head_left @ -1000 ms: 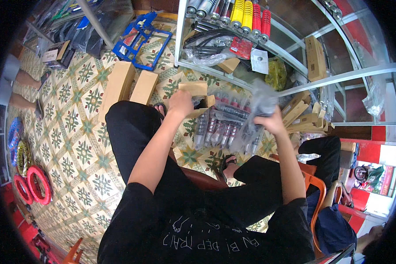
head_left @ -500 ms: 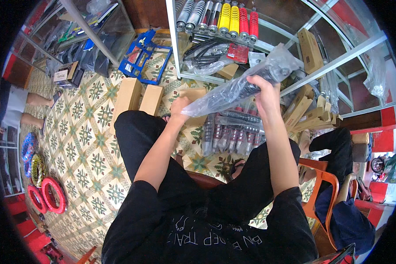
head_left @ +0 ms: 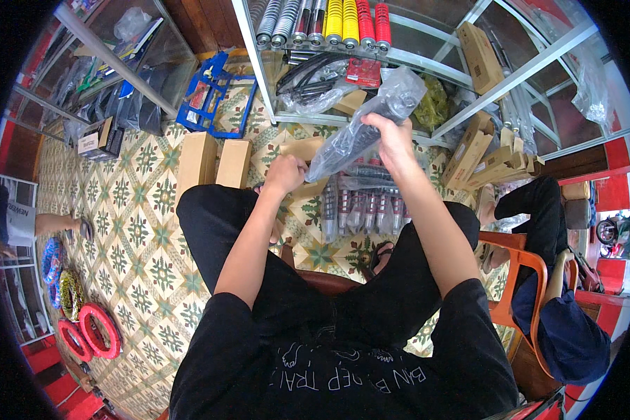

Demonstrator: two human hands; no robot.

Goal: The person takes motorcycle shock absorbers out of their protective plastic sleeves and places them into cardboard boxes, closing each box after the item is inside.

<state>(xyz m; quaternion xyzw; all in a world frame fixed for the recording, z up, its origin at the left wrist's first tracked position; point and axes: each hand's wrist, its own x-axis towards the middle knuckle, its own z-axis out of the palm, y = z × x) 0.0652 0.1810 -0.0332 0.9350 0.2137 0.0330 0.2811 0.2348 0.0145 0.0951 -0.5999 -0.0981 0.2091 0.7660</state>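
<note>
A clear plastic bag [head_left: 353, 142] with a long dark part inside slants up to the right between my hands; the plastic blurs what kind of part it is. My left hand [head_left: 287, 173] is closed on the bag's lower end. Farther up, my right hand [head_left: 393, 140] wraps round the bag, thumb on top. Below them on the floor, partly hidden by the bag, lies a brown cardboard box [head_left: 301, 149]. Several plastic-wrapped shock absorbers [head_left: 357, 210] lie in a row between my knees.
Two upright cardboard boxes [head_left: 232, 164] stand beyond my left knee. A glass shelf [head_left: 427, 63] holds coloured shock absorbers [head_left: 334, 24]. A blue metal frame [head_left: 217, 98] and red rings [head_left: 99, 332] are to the left. Another person [head_left: 567, 329] sits beside an orange chair [head_left: 528, 280] at right.
My right hand and the bag's upper end have come left, nearer my left hand. The bag now slants more steeply. My whole view has shifted slightly; both hands keep their hold.
</note>
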